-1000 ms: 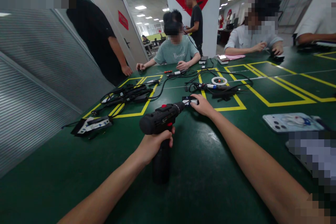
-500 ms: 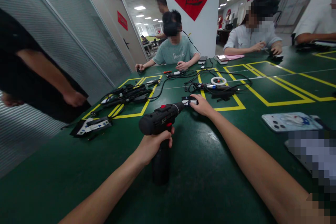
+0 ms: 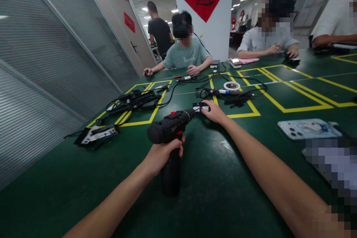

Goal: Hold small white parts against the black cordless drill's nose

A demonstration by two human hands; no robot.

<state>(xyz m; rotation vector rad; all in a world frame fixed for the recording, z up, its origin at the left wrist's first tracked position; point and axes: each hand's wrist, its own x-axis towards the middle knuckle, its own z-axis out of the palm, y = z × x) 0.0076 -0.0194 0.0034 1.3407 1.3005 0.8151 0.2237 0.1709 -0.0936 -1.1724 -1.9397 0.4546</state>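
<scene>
My left hand (image 3: pixel 164 154) is wrapped round the grip of a black cordless drill (image 3: pixel 167 127) with red buttons. The drill stands upright, its base on or close to the green table. Its chuck points away from me, up against a small black-and-white block (image 3: pixel 200 107). My right hand (image 3: pixel 213 111) grips that block from the right side, thumb and fingers closed on it. Whether the drill's bit touches the block is hard to make out. The far side of the block is hidden by my fingers.
A heap of black cables (image 3: pixel 136 98) lies at the left, near black-and-white strips (image 3: pixel 102 134). Beyond my right hand are a white tape roll (image 3: pixel 232 86) and more cables. A phone (image 3: pixel 308 129) lies at right. Two co-workers sit across the green table (image 3: pixel 223 193).
My hands, the drill and the block hold still. The person in black at the left has gone from view. A person in the background has shifted left and turned.
</scene>
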